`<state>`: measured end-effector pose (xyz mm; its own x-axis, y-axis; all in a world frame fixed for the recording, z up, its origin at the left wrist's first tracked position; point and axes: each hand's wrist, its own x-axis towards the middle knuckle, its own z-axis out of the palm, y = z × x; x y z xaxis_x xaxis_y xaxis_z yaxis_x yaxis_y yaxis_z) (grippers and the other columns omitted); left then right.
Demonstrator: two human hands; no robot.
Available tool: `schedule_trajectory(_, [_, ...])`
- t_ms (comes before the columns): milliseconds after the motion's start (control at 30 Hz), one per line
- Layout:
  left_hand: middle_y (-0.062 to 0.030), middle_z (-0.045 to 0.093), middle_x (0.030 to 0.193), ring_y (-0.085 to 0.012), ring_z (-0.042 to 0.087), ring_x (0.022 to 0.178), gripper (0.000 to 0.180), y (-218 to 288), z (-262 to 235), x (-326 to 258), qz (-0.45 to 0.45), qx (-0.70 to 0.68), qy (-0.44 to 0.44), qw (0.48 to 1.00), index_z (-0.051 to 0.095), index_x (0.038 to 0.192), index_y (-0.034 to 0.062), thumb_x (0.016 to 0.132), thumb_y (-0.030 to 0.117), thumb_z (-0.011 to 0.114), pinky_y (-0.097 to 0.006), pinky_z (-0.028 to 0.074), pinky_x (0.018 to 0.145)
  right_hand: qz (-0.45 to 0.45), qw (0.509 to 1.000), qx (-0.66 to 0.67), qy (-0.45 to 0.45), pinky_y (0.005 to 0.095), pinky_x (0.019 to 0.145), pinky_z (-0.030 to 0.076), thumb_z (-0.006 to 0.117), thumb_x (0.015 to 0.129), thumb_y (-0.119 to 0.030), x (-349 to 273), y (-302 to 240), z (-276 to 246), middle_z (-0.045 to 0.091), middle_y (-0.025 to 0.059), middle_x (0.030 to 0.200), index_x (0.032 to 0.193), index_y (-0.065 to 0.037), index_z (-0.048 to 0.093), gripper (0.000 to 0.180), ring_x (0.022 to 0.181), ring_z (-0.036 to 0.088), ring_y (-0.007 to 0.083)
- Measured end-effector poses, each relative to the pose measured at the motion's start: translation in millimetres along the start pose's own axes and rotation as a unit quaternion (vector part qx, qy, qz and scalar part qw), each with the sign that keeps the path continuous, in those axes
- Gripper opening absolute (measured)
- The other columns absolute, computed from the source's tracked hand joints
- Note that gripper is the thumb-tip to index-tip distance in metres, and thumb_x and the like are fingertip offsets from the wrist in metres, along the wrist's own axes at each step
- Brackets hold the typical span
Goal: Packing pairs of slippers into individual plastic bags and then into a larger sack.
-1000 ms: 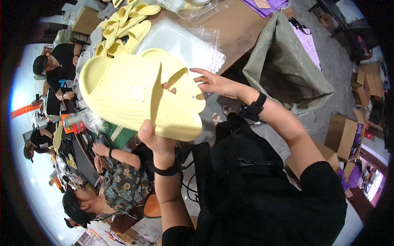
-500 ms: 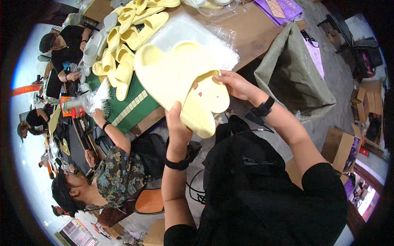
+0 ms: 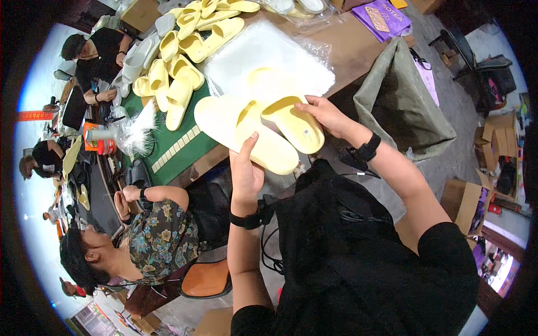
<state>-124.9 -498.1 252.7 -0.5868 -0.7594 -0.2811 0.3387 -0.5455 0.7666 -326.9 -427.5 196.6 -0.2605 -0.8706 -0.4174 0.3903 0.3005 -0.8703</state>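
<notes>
A pair of pale yellow slippers (image 3: 266, 159) is held up between my hands, above the table's near edge. My left hand (image 3: 246, 171) grips the left slipper from its outer side, thumb on top near the heel end. At the right slipper (image 3: 305, 134), my right hand (image 3: 328, 115) pinches the side by the foot opening; its lower fingers are partly hidden. The insoles and foot openings face up toward me. Beyond the pair lies a stack of clear plastic bags (image 3: 252, 53), partly covered by the slippers' toes.
More yellow slippers (image 3: 179, 92) and grey ones (image 3: 137, 59) are heaped at the left on a green mat (image 3: 179, 145). A grey-green sack (image 3: 386, 106) stands open at the right, near a purple bag (image 3: 384, 19). A co-worker in a floral shirt (image 3: 162, 241) sits close at my left.
The slippers have come down and tilted, so their insoles now show more fully. The co-worker's hand has drawn back from the plastic bundle toward their body.
</notes>
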Motion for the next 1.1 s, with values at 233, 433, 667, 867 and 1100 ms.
schedule_trajectory(233, [-0.0121,0.048,0.122,-0.0238,0.049,0.112,0.046,-3.6,-13.0,-5.2,-0.02,-0.003,0.041,0.999,0.034,0.128,-0.0019,0.085,0.004,0.049,-0.037,0.044,0.092,0.016,1.0,0.015,0.001,0.0249,0.07,0.049,0.059,0.086,-0.024,-2.2,-2.8,18.9,0.062,0.0097,0.096,0.111,0.005,0.052,0.039,0.083,0.061,0.0128])
schedule_trajectory(433, [-0.0128,0.047,0.123,-0.0257,0.05,0.111,0.042,-12.3,-33.8,10.0,-0.044,-0.05,0.108,0.992,0.034,0.127,-0.0012,0.088,0.006,0.048,-0.039,0.045,0.091,-0.043,0.994,0.06,0.077,0.0259,0.064,0.05,0.06,0.084,-0.018,11.4,-10.4,25.9,0.062,0.0141,0.092,0.118,0.005,0.043,0.045,0.076,0.062,0.0151])
schedule_trajectory(667, [-0.0124,0.044,0.124,-0.0256,0.047,0.113,0.05,-26.3,-38.0,31.1,-0.005,0.013,0.145,0.989,0.03,0.129,0.003,0.083,-0.003,0.049,-0.04,0.044,0.091,-0.042,0.997,-0.011,0.071,0.0268,0.059,0.049,0.059,0.084,-0.017,46.6,-14.5,-11.7,0.061,0.0134,0.084,0.116,0.003,0.041,0.042,0.072,0.061,0.0154])
schedule_trajectory(867, [-0.0159,0.05,0.115,-0.0247,0.056,0.1,0.042,-43.7,9.5,109.7,-0.005,0.043,0.149,0.988,0.032,0.121,-0.0033,0.082,-0.005,0.046,-0.034,0.05,0.083,-0.082,0.975,0.066,0.196,0.0283,0.063,0.049,0.06,0.081,-0.013,93.5,-18.9,-82.8,0.063,0.0134,0.085,0.112,0.002,0.045,0.038,0.072,0.061,0.0164])
schedule_trajectory(1100, [-0.0181,0.051,0.113,-0.026,0.057,0.096,0.043,-102.6,38.4,197.4,0.006,0.141,0.222,0.965,0.033,0.122,-0.0033,0.082,-0.005,0.045,-0.034,0.05,0.079,-0.078,0.979,-0.018,0.188,0.0297,0.061,0.048,0.061,0.082,-0.016,148.1,-41.5,-126.1,0.063,0.0147,0.087,0.109,0.001,0.051,0.033,0.071,0.062,0.0168])
